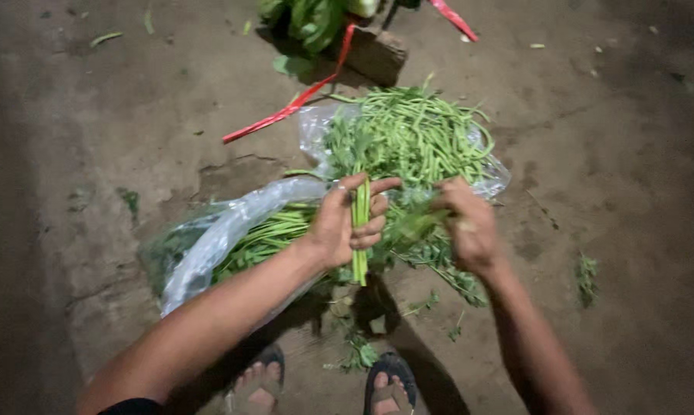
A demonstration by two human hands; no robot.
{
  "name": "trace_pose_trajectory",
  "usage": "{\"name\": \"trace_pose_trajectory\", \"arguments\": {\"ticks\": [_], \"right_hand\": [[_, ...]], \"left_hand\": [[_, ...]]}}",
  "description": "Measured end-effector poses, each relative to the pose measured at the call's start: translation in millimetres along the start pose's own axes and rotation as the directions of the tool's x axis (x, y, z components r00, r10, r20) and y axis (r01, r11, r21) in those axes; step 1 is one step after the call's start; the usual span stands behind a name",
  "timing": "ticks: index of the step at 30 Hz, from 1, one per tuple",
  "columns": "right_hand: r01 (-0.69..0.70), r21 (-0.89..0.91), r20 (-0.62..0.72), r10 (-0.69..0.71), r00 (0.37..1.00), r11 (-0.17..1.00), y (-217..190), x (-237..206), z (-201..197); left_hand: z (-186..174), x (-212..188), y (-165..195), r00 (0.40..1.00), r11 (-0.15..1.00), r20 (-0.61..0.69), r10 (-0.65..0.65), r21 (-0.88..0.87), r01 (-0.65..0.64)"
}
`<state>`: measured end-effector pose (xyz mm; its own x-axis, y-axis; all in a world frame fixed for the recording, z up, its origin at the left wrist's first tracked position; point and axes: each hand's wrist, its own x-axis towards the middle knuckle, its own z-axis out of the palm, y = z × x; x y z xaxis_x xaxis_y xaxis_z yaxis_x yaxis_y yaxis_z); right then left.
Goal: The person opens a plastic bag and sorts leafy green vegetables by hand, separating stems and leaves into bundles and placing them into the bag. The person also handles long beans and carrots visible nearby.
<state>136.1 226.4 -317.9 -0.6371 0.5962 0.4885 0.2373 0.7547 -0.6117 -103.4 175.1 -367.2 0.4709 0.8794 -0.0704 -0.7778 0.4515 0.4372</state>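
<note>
My left hand [345,223] grips a small upright bunch of green stems [360,238], whose cut ends hang below my fingers. My right hand [470,227] is blurred and closed on leafy green sprigs [420,223] just right of the bunch. Both hands hover over a clear plastic sheet [224,230] spread on the ground. On the sheet lies a heap of thin green stalks [420,134] at the back and a row of longer stems [266,238] at the left.
The ground is bare packed earth [608,154] with scattered leaf scraps [585,277]. A red strip [293,104] and a brown block [374,54] lie beyond the heap, near leafy vegetables [308,19]. My sandalled feet [389,388] stand at the bottom edge.
</note>
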Motion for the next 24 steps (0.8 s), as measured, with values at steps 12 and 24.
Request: {"name": "trace_pose_trajectory", "arguments": {"ticks": [12, 24], "right_hand": [[0.748, -0.242, 0.712, -0.411, 0.569, 0.618, -52.7, -13.0, 85.6], [-0.360, -0.388, -0.215, 0.297, 0.931, 0.849, 128.2, -138.4, 80.5]], "left_hand": [[-51.6, -59.3, -72.7, 0.855, 0.886, -0.343, -0.389, 0.116, 0.449], [-66.7, -82.7, -10.9, 0.890, 0.975, -0.434, 0.137, 0.220, -0.042]]}}
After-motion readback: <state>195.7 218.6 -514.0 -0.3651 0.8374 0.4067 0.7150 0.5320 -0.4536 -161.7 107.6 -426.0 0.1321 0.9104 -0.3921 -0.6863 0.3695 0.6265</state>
